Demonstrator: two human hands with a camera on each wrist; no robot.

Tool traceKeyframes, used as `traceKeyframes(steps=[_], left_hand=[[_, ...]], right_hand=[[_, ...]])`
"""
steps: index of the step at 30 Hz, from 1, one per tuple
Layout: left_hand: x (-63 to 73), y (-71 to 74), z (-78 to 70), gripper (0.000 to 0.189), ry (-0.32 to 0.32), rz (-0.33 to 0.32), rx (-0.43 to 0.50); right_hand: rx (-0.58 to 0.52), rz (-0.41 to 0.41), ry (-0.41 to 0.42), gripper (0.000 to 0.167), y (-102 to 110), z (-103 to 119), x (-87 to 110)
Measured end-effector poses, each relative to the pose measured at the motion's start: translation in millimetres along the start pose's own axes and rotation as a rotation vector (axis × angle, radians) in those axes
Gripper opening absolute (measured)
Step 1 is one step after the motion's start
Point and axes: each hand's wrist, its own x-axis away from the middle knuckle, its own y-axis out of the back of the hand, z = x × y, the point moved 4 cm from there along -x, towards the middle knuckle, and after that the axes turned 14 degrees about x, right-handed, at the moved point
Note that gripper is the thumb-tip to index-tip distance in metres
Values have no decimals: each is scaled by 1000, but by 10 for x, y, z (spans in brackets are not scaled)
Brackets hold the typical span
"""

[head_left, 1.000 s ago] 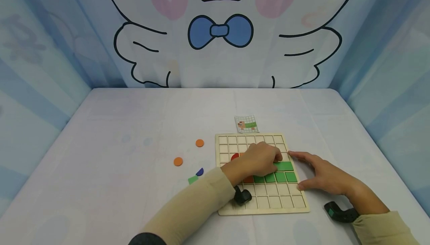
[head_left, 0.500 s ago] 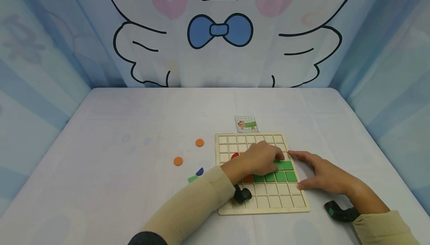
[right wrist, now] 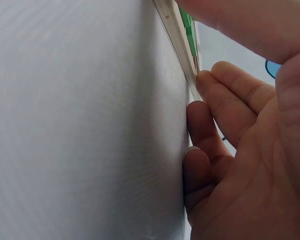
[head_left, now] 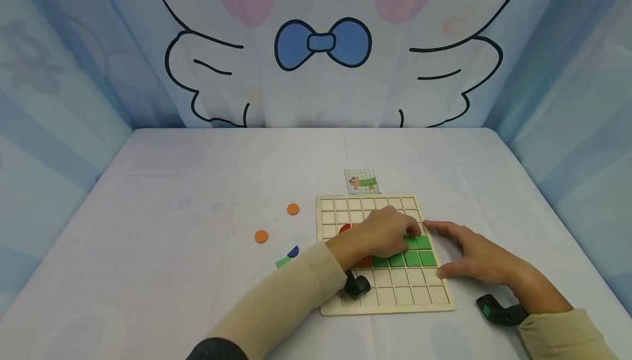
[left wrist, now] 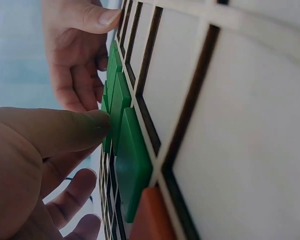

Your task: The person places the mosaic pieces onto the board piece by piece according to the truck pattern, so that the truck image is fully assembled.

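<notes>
A wooden grid board [head_left: 385,310] lies on the table with two rows of green square tiles [head_left: 412,259] in its cells. My left hand [head_left: 382,234] reaches over the board, thumb and index finger at a green tile [left wrist: 121,110] in the upper row. The thumb tip touches that tile in the left wrist view, while the other fingers are loosely bent. An orange tile [left wrist: 151,215] sits beside the green ones, and a red piece [head_left: 345,228] shows left of the hand. My right hand [head_left: 474,253] rests at the board's right edge, thumb and fingers spread along it.
Behind the board lies a small picture card [head_left: 362,181] with a gridded design. To the left are two orange discs [head_left: 293,209], a blue half-round piece [head_left: 293,251] and a green piece [head_left: 283,262] partly behind the left sleeve. Printed curtains surround the table.
My left index finger has slid slightly right along the upper green row, and a line between two tiles there shows more clearly. The right hand has stayed at the board's edge.
</notes>
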Motion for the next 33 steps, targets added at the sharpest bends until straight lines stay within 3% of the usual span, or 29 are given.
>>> traceKeyframes(steps=[21,33], left_hand=[[53,39,0,30,22,19,-27],[110,56,66,28,15,18,68]], right_hand=[[4,-3,10,88,0,-16,-17],[-19,-7,15,88,-10,-13,-4]])
